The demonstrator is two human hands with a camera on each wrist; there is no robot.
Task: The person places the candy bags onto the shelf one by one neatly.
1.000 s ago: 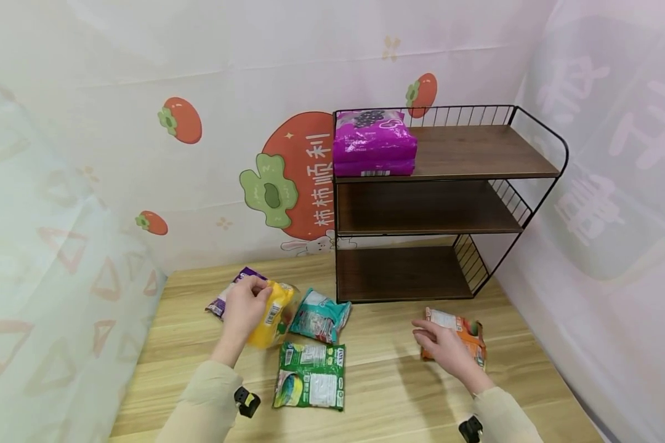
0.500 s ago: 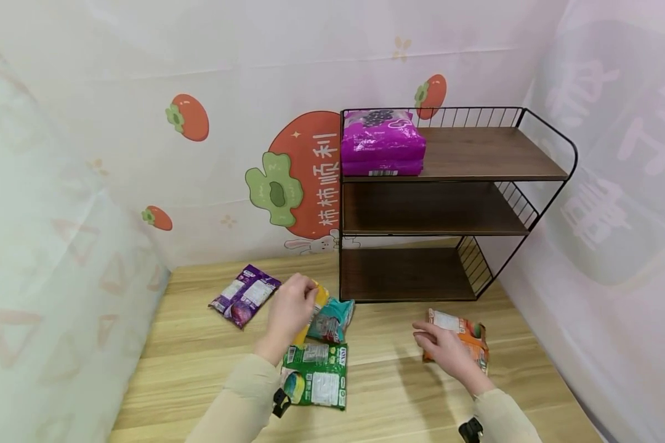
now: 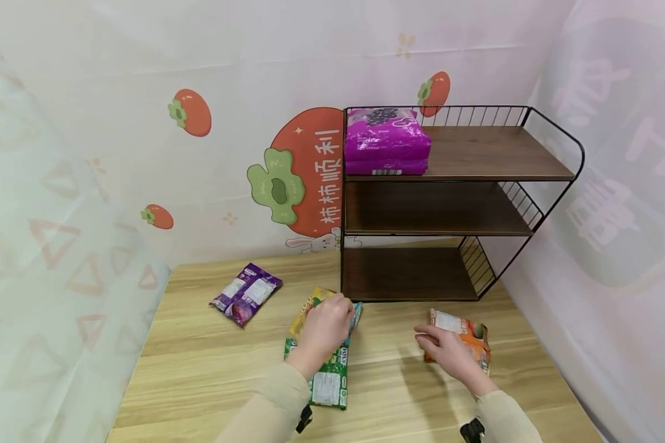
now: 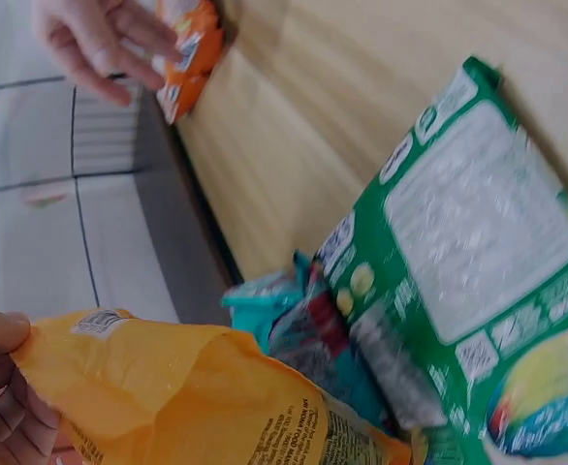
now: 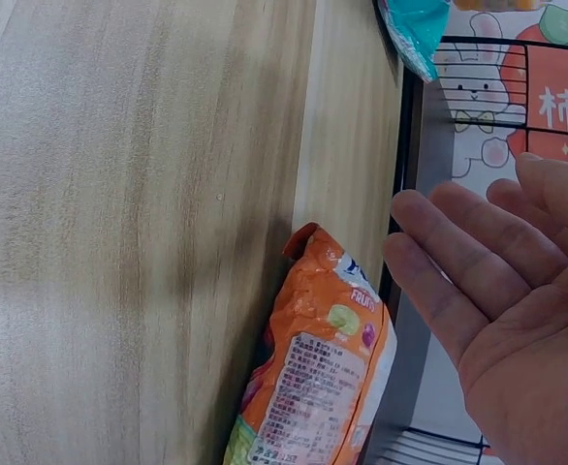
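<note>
My left hand (image 3: 327, 327) pinches the top corner of a yellow candy bag (image 4: 177, 387) between thumb and fingers. In the head view that hand hides much of the bag. A teal bag (image 4: 313, 329) lies behind it, mostly covered in the head view. Below is a green candy bag (image 3: 328, 384), flat on the table with its back label up. My right hand (image 3: 449, 352) hovers over an orange candy bag (image 5: 323, 358), its fingers relaxed and holding nothing. A purple candy bag (image 3: 246, 294) lies flat at the left.
A three-tier rack (image 3: 410, 271) with dark wooden shelves and black wire sides stands at the back right. Magenta bags (image 3: 385, 144) are stacked on the left of its top shelf. A printed cloth (image 3: 244, 74) hangs behind the wooden table (image 3: 188, 369).
My left hand has carried the yellow bag rightward, from beside the purple bag to over the teal and green bags. The purple bag is now fully uncovered. The right hand stays nearly in place.
</note>
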